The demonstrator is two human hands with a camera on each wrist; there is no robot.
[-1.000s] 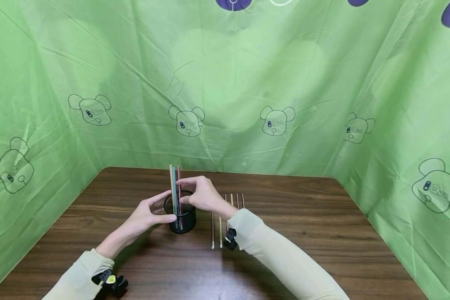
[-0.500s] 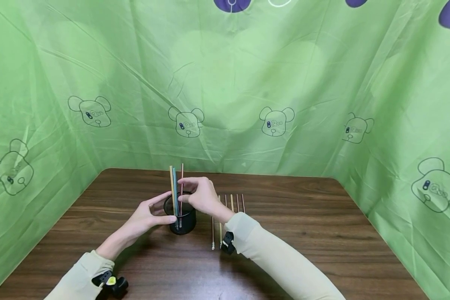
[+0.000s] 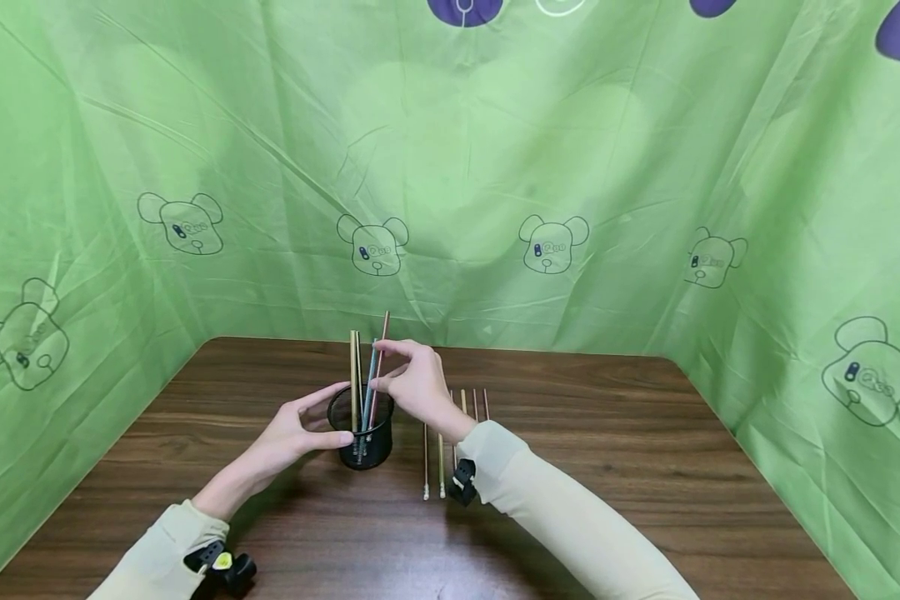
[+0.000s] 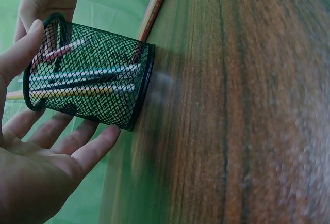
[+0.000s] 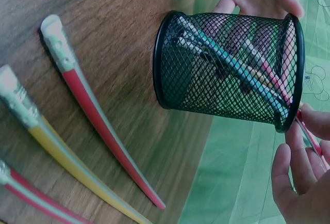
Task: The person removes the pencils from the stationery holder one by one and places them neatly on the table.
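In the head view we see a round black wire-mesh cup (image 3: 372,450) upright on a dark brown wood-grain table (image 3: 330,533), in the lower half of the frame, a little left of centre. Our left hand (image 3: 294,433) holds it from the left, thumb on the near side of the rim and fingers around the far side.

Our right hand (image 3: 420,387), above the cup's right side, pinches a slim red pencil (image 3: 386,325) between thumb and fingers. The pencil tilts, its top towards the upper right; both wrist views show its eraser end inside the cup, above the base. A light blue pencil (image 3: 368,396) leans in the cup just beside those fingertips; we cannot tell whether they touch it. A yellow pencil (image 3: 353,358) stands nearly upright at the left, within the same cup.

To the right of the cup, partly hidden by our right forearm, a row of pencils lies on the table. The right wrist view shows among them a red pencil with a white eraser (image 5: 103,115) and a yellow pencil with a white eraser (image 5: 67,146). Green printed cloth (image 3: 457,125) fills the upper part of the head view.
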